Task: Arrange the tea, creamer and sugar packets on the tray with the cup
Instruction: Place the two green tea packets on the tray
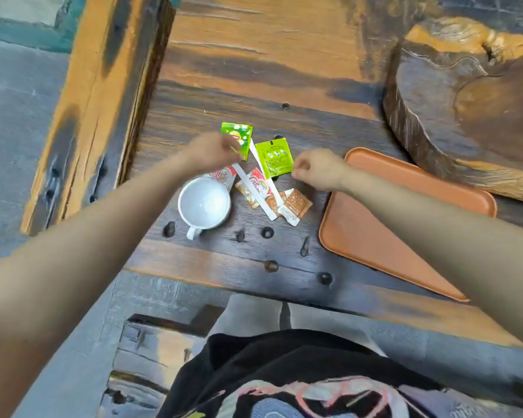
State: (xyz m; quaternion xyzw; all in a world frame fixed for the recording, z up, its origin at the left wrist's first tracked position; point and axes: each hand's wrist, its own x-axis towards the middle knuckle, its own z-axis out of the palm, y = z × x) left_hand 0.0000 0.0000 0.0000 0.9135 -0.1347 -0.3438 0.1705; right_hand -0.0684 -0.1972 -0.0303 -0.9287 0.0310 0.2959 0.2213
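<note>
Dark wood table (254,95) w/ metal studs (267,232), log slab (465,95) far right

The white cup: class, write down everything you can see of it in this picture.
The white cup looks like glazed ceramic, round, with one small handle pointing toward the person. It stands upright and empty on the dark wooden table, left of the pile of packets and well apart from the orange tray. A creamer packet lies at its far rim, partly hidden by it. The left hand hovers beyond it, not touching.
</note>
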